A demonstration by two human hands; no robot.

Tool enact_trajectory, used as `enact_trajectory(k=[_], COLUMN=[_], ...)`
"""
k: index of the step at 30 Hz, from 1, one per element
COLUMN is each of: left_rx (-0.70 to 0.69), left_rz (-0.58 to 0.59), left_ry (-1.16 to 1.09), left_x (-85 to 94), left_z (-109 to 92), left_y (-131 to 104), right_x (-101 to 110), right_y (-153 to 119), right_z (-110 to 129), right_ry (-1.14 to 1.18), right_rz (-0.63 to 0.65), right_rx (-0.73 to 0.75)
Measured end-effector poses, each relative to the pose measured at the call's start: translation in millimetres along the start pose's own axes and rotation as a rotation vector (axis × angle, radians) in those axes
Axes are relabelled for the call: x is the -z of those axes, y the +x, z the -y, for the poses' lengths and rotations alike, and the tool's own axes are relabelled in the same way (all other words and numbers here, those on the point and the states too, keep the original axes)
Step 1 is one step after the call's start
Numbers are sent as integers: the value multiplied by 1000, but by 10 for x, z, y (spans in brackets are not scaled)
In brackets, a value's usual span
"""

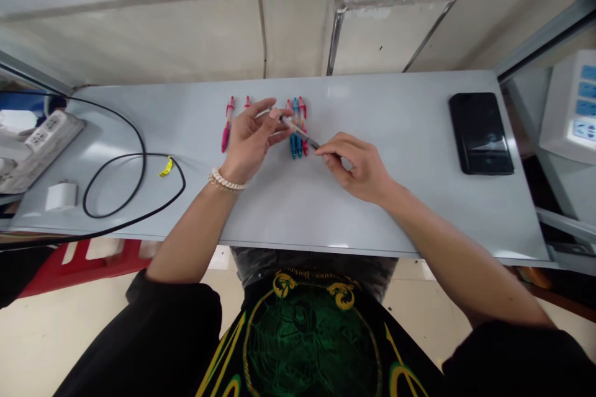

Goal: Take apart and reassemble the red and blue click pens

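Note:
A slim pen with a clear barrel and dark end (300, 131) slants between my two hands above the table. My left hand (251, 139), with a braided bracelet at the wrist, holds its upper left end between thumb and fingers. The fingertips of my right hand (356, 167) pinch its dark lower right end. Beneath and behind the pen lie several pink and blue pens side by side, partly covered by it and my left fingers. A pink pen (226, 137) lies left of my left hand; another red-tipped pen (248, 101) is mostly hidden by that hand.
On the grey table (298, 217), a black device (482, 133) lies at the right. A looped black cable (139, 180) with a yellow tag (166, 167), a white adapter (61, 196) and a power strip (41, 142) occupy the left. A wall stands behind.

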State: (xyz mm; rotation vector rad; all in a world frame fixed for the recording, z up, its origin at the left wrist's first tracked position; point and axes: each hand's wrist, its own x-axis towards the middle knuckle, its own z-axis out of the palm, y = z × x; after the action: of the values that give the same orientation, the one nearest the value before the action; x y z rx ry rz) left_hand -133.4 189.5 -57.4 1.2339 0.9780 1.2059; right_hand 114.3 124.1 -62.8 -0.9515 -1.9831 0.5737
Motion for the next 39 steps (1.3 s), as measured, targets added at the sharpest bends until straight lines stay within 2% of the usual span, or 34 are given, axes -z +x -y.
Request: enact_trajectory(k=[2, 5, 7, 10, 14, 17, 21, 25, 29, 32, 37, 39], left_rx=[38, 7, -18, -44, -35, -17, -40, -49, -27, -33, -53, -54], left_rz=[16, -21, -35, -91, -209, -238, -220, -206, -224, -209, -146, -143], left_ry=[-68, -98, -105, -82, -60, -72, -106, -143, -109, -125, -179, -183], left_x=[-98, -181, -214, -268, -340, -360, -345, -347, -361, -358, -347, -341], left_z=[-53, -87, -66, 2, 73, 91, 94, 73, 54, 61, 79, 79], left_y=[-62, -121, -140, -162, -186, -187, -180, -182, -184, -183, -188, -184], right_x=[-16, -48, -66, -84, -93, -98, -98, -76, -58, -52, -69, -83], right_y=[-7, -8, -1, 12, 17, 10, 5, 20, 27, 26, 24, 20], right_z=[43, 71, 74, 80, 112, 128, 118, 123, 134, 131, 114, 92], right_ry=[85, 291, 449, 528, 301, 191, 296, 276, 338, 334, 394, 366], right_rz=[20, -39, -30, -43, -197, -246, -234, -282, -259, -299, -239, -264], right_rx=[-24, -216, -366, -464, -362, -330, -426, -355, -396, -312, -409, -356])
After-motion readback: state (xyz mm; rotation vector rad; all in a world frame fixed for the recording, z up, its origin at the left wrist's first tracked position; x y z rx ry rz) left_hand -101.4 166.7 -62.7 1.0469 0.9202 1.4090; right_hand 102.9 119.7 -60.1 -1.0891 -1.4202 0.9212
